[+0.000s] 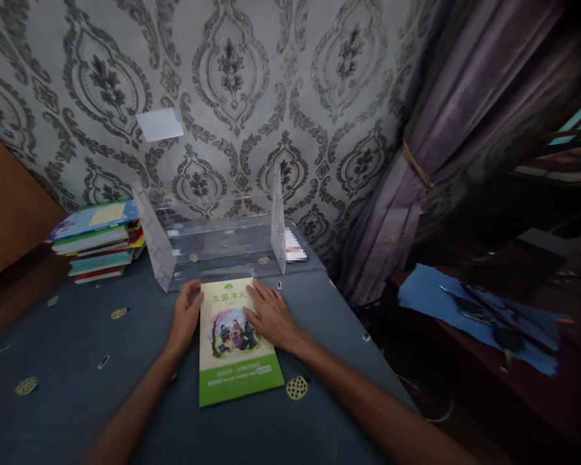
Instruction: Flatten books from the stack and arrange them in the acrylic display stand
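A book with a cream and green cover, Chinese title characters and a picture of several figures lies before me, in front of a clear acrylic rack. My left hand is at its upper left edge, fingers curled and thumb along the side. On the opposite side my right hand grips the upper right edge; its thumb and forefinger rest on the cover. The undersides of both hands are hidden. Just beyond the book's top edge stands the transparent rack, with stepped shelves between two side panels.
A stack of books sits left of the rack. The dark blue tablecloth has small yellow motifs. Behind rises a patterned wall; a tied purple curtain hangs at right. A blue cloth with dark items lies on a lower red surface.
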`<state>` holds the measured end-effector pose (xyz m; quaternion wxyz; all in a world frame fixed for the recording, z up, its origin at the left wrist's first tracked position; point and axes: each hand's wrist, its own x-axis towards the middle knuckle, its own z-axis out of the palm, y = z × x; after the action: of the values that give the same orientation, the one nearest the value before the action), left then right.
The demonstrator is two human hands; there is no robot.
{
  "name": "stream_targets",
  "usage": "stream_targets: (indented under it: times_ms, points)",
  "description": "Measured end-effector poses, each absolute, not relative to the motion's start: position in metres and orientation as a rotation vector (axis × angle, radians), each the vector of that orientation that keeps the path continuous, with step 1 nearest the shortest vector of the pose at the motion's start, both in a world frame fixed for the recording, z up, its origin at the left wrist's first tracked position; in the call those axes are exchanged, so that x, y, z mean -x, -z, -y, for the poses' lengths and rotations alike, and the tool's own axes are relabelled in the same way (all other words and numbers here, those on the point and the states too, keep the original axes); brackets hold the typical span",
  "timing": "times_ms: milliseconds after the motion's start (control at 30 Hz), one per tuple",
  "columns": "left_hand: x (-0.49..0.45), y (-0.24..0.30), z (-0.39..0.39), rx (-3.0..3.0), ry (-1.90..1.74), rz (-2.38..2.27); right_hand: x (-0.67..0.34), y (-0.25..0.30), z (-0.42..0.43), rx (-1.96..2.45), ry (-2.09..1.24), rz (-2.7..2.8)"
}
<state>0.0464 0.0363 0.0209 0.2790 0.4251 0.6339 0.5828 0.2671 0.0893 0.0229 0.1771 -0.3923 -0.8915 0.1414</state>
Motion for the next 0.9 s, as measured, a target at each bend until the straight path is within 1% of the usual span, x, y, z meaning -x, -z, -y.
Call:
stream_targets:
  times_ms: [100, 200, 300, 400, 667, 900]
  points:
    - [-0.052, -0.023, -0.035, -0.758, -1.655, -1.589, -0.267, -0.024, -0.089, 1.129, -0.408, 2.527]
    - [-0.062, -0.025, -0.032, -0.553, -1.61, -1.428, -0.267, -0.024, -0.089, 1.116, -0.407, 2.515]
    - [-0.072, -0.027, -0.03, -0.511, -1.532, -1.293, -0.268, -0.023, -0.089, 1.103, -0.408, 2.494]
    - [-0.078, -0.03, -0.029, -0.48, -1.526, -1.26, -0.27, -0.02, -0.089, 1.096, -0.445, 2.461]
    - [-0.087, -0.033, -0.026, -0.447, -1.515, -1.138, -0.273, -0.009, -0.091, 1.022, -0.694, 2.321]
    - [-0.092, -0.033, -0.024, -0.415, -1.527, -1.073, -0.274, -0.006, -0.09, 1.007, -0.825, 2.233]
